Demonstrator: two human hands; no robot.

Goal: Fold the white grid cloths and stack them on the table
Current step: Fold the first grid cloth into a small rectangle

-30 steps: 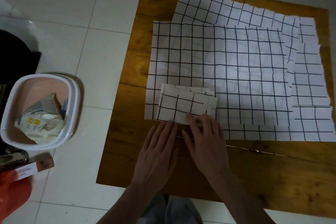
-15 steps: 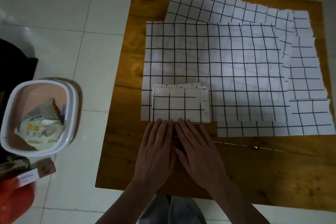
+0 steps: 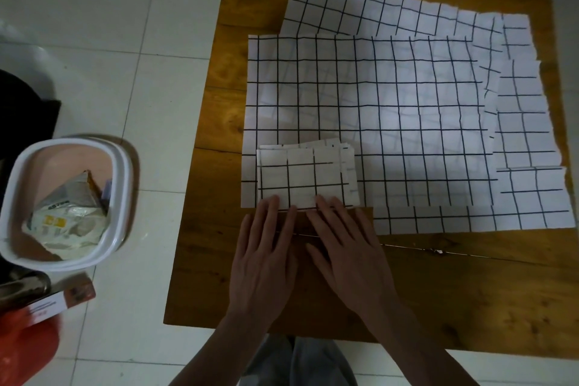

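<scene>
Head view: both hands, left hand (image 3: pixel 261 263) and right hand (image 3: pixel 351 260), lie with straight fingers on the folded cloth (image 3: pixel 302 177) at the counter (image 3: pixel 470 291) edge of the spread cloths (image 3: pixel 391 110); letting go might let it spring open.

Dim indoor scene from above; floor (image 3: pixel 94 25) of pale square tiles with thin grout lines; square wooden table (image 3: pixel 470 291), brown, knotty, long crack across near side; white bin (image 3: pixel 120 197) on floor left of table, crumpled wrappers inside; box (image 3: pixel 59 302) and red bag (image 3: pixel 28 351) near bin; dark shape at left edge.
</scene>
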